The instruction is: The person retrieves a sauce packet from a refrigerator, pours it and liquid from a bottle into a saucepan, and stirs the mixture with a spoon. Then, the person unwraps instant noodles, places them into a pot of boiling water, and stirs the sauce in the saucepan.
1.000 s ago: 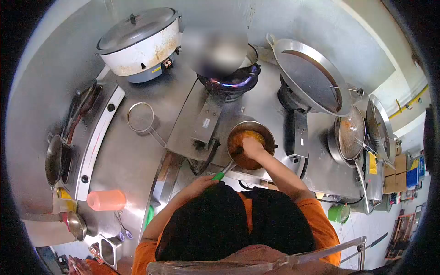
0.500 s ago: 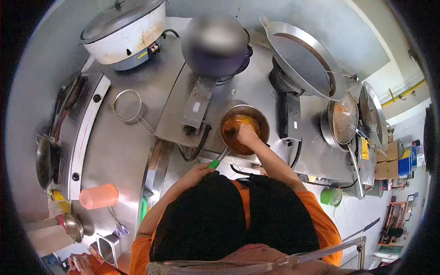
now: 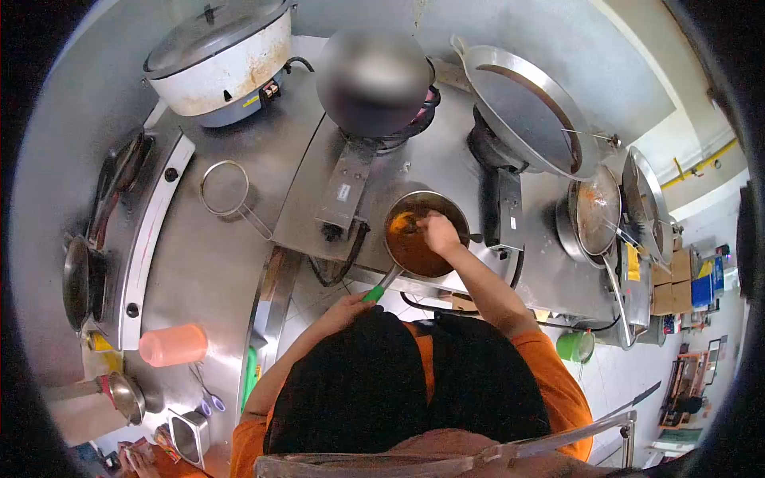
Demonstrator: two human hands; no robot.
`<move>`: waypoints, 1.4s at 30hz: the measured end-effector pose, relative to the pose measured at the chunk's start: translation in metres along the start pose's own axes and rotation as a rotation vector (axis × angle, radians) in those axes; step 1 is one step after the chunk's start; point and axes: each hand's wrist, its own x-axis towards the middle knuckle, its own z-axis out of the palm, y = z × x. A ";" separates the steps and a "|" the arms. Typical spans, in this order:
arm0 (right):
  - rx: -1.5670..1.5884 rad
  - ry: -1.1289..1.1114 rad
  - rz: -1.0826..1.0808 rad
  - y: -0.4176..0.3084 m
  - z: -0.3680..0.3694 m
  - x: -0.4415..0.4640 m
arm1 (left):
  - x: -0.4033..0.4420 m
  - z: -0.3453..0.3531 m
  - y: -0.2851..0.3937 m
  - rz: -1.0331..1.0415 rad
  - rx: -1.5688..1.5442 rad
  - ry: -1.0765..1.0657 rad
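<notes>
Passage lies open over the steel counter (image 3: 191, 267) between wire strainer (image 3: 223, 190) and orange container (image 3: 173, 345), while left burner box (image 3: 344, 188) and right burner box (image 3: 509, 211) flank the saucepan (image 3: 445, 206).

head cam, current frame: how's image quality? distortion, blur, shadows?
Head view: strong fisheye bowing, black corners; head view: round blurred patch hides what's over one burner; head view: soft shadow beside the strainer; head view: left hand, right hand and pot readable, but fine detail inside the pot is unclear.
</notes>
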 end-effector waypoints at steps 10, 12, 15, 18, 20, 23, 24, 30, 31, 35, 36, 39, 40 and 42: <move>-0.475 -0.122 0.098 -0.028 -0.040 -0.020 | -0.010 0.003 0.015 0.047 0.249 0.035; -0.402 -0.115 0.150 -0.023 -0.036 -0.008 | -0.007 0.002 0.010 0.004 0.216 0.022; -0.229 -0.195 0.167 -0.029 -0.028 -0.009 | -0.007 0.000 0.014 -0.016 0.249 -0.006; -0.184 -0.250 0.135 -0.045 -0.035 -0.025 | -0.005 0.000 0.008 0.072 0.205 0.002; -0.229 -0.263 0.180 -0.051 -0.054 -0.033 | 0.004 -0.010 -0.010 0.055 0.167 -0.016; -0.190 -0.053 0.231 -0.009 -0.028 -0.017 | -0.001 -0.007 0.000 0.070 0.207 -0.014; -0.181 -0.095 0.204 -0.006 -0.024 -0.017 | -0.004 -0.004 0.007 0.083 0.239 -0.006; -0.194 0.030 0.190 -0.008 -0.034 -0.016 | -0.006 -0.005 0.015 0.019 0.263 -0.025; -0.244 -0.005 0.193 -0.012 -0.033 -0.019 | -0.004 -0.005 0.011 0.044 0.239 -0.030; -0.318 -0.092 0.170 -0.012 -0.021 -0.020 | 0.004 -0.011 0.000 0.086 0.198 -0.052; -0.285 -0.076 0.180 -0.012 -0.024 -0.016 | 0.004 -0.011 0.000 0.080 0.200 -0.063; -0.201 -0.031 0.224 -0.014 -0.031 -0.014 | 0.004 -0.006 0.001 0.093 0.189 0.000; -0.183 -0.018 0.241 -0.020 -0.030 -0.013 | 0.004 -0.005 0.003 0.064 0.239 -0.003; -0.127 -0.021 0.281 -0.023 -0.023 -0.011 | 0.002 -0.008 0.010 0.009 0.349 -0.006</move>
